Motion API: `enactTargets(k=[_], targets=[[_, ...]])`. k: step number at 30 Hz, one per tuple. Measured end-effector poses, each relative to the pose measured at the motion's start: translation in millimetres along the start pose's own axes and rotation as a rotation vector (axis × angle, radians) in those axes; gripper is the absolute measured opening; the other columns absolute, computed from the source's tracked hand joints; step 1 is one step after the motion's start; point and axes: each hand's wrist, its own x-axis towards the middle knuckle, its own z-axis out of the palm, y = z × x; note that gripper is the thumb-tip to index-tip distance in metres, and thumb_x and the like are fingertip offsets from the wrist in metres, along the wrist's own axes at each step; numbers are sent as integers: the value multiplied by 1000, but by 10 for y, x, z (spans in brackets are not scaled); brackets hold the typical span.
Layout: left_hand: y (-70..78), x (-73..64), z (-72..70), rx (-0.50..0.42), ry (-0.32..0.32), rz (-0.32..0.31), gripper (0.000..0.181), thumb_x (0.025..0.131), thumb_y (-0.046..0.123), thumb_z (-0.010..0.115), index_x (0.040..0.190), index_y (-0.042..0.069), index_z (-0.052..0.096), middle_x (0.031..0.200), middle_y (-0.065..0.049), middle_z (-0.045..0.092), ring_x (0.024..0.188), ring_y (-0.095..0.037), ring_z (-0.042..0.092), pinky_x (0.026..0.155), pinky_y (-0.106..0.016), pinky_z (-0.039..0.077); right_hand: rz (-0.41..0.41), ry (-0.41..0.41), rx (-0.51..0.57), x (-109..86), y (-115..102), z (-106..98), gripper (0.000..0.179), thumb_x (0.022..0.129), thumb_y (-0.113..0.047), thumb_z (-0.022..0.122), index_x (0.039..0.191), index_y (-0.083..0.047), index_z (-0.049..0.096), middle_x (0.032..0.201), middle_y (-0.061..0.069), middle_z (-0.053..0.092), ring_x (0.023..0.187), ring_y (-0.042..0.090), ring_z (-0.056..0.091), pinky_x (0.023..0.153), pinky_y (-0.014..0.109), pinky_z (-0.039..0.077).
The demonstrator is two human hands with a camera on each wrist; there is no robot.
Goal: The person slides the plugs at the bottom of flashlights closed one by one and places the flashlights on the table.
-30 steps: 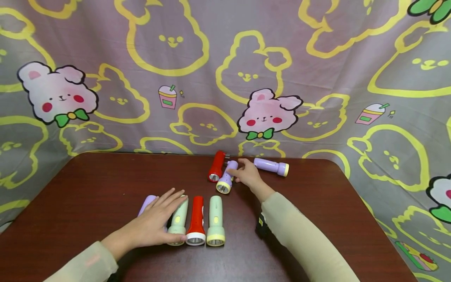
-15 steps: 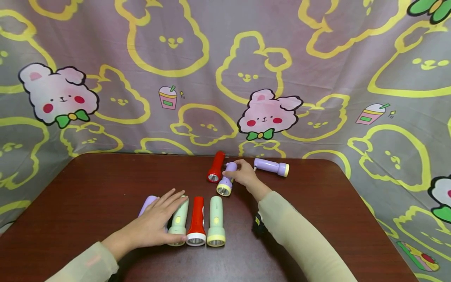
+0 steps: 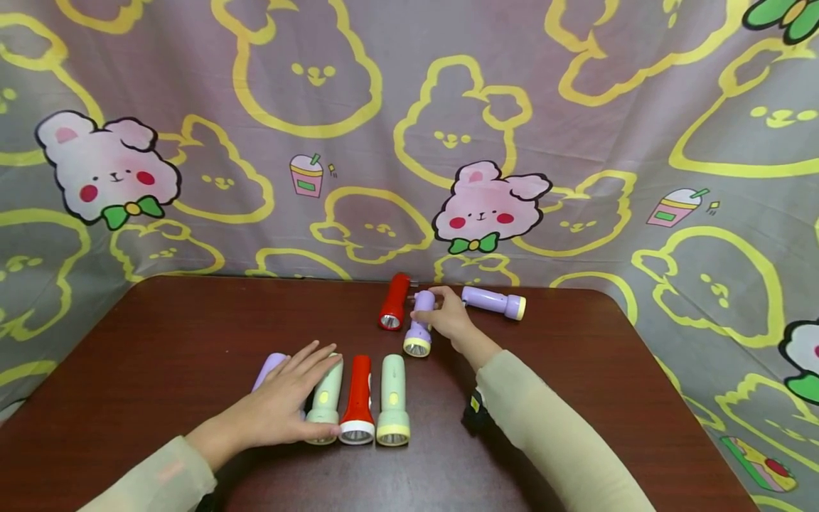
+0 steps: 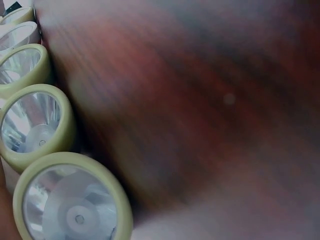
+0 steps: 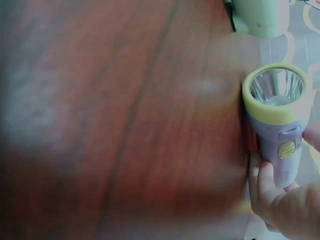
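My right hand (image 3: 453, 320) pinches a purple flashlight (image 3: 418, 333) with a yellow rim, between thumb and fingers, lens end toward me. In the right wrist view, its yellow switch (image 5: 286, 150) faces the camera. Fingers spread, my left hand (image 3: 271, 405) rests over the left end of a row of flashlights. A purple flashlight (image 3: 269, 368) there is mostly hidden by that hand, and a pale green flashlight (image 3: 328, 391) shows past its fingers. Beside these lie a red flashlight (image 3: 358, 391) with a white rim and another green flashlight (image 3: 393, 398) with a yellow rim.
A red flashlight (image 3: 394, 302) lies close left of the held one, near the back edge. Another purple flashlight (image 3: 493, 302) lies sideways to the right of my right hand. The brown table (image 3: 576, 398) backs onto a patterned curtain (image 3: 358, 163).
My right hand has shifted the purple flashlight slightly right and turned it straighter, away from the red flashlight at the back. The left hand stays in place.
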Motion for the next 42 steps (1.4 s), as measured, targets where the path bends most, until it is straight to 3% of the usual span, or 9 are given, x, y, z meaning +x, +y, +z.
enactTargets(k=[9,18,26,31,37,42], targets=[[7,16,-8,1,0,2,105,74,80,64,150,11,42,159,-11,37,149,-41,27,109,-71,29,-15,8,73,-48,32,-56,66,83,-7,78,141,-3,46,115,21,59,100,26,57,75,26,49],[-1,19,-9,12,5,5,104,74,79,64,150,10,43,158,-11,38,148,-41,27,108,-71,31,-36,-19,119,-112,8,-103,72,85,-4,76,147,-8,41,119,22,59,101,28,58,76,28,51],[3,5,-10,6,2,5,104,74,78,65,150,10,43,158,-12,38,148,-42,28,108,-70,31,-76,-12,112,-195,49,-135,71,83,-1,77,145,-6,43,113,24,66,97,25,62,72,25,50],[3,-4,-8,9,10,8,104,74,78,65,149,9,44,158,-12,39,148,-42,28,108,-70,31,-89,-26,130,-249,50,-162,69,82,0,76,144,-2,45,114,24,67,94,23,62,73,25,51],[5,-13,-3,11,18,14,104,74,78,65,149,9,44,158,-12,39,147,-42,29,108,-70,31,-95,-36,140,-307,39,-208,68,83,-1,76,144,1,45,123,26,64,102,27,62,80,28,53],[11,-21,-6,4,18,11,104,75,77,65,149,9,43,158,-12,38,148,-42,28,109,-70,30,-91,-30,140,-372,24,-241,67,84,-2,76,144,-2,46,116,25,66,97,24,63,77,29,54]])
